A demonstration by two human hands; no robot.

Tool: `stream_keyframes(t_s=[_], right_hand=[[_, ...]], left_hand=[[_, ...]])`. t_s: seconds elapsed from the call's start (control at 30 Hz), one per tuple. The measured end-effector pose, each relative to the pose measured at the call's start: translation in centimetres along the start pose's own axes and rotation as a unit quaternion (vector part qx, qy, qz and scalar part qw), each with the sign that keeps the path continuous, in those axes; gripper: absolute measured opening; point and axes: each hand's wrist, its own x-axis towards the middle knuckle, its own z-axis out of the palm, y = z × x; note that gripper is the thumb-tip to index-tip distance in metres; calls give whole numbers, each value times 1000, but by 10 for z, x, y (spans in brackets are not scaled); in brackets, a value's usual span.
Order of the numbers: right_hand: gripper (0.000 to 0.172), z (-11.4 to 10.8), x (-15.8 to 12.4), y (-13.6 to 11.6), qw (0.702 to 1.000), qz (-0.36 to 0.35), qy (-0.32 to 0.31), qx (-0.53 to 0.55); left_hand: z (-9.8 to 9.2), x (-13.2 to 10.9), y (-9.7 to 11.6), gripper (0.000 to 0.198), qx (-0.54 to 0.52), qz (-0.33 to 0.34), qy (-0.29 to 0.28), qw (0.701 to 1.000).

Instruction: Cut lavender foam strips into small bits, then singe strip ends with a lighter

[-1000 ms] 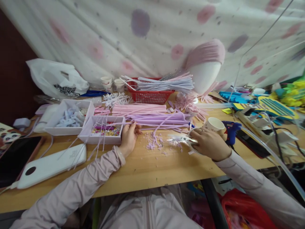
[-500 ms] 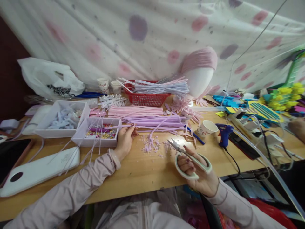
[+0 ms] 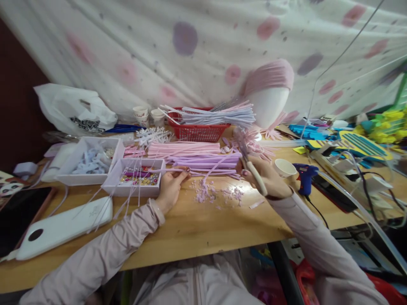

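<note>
My left hand (image 3: 171, 185) is closed in a pinch on a light purple pipe cleaner, beside the right wall of a white box (image 3: 110, 190) with gems and beads. My right hand (image 3: 269, 176) is wrapped round the pale-handled scissors (image 3: 256, 174), held over the right end of the purple pipe cleaners (image 3: 206, 160). Motion blurs the blades, which point away from me toward some pink fluffy pieces (image 3: 249, 142). One loose purple strand curves down across the bundle. Purple fluff clippings (image 3: 203, 192) lie scattered on the table between my hands.
Pink pipe cleaners (image 3: 184, 149) lie behind the purple ones, before a red basket (image 3: 199, 132) of pale stems. A paper cup (image 3: 284, 168) and a blue glue gun (image 3: 305, 176) stand right. A white power bank (image 3: 66, 226) and second white box (image 3: 90, 180) are left.
My right hand has moved up and forward with the scissors, from the front of the table to the purple bundle's right end. My left hand keeps its pinch in about the same place.
</note>
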Motion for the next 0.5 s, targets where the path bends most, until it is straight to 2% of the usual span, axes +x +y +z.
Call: stream_keyframes(t_s=[0.07, 0.2, 0.33, 0.5], right_hand=[[33, -2, 18, 4, 990, -45, -18, -129], [25, 10, 31, 19, 943, -100, -56, -313], [23, 22, 21, 32, 917, -99, -113, -369], [17, 28, 14, 33, 898, -61, -131, -416]], left_hand=[[-1, 0, 0, 29, 1, -2, 1, 1000], [-2, 0, -1, 29, 22, -2, -18, 1000], [1, -3, 1, 28, 48, 5, -39, 998], [1, -5, 1, 25, 84, 15, -57, 995]])
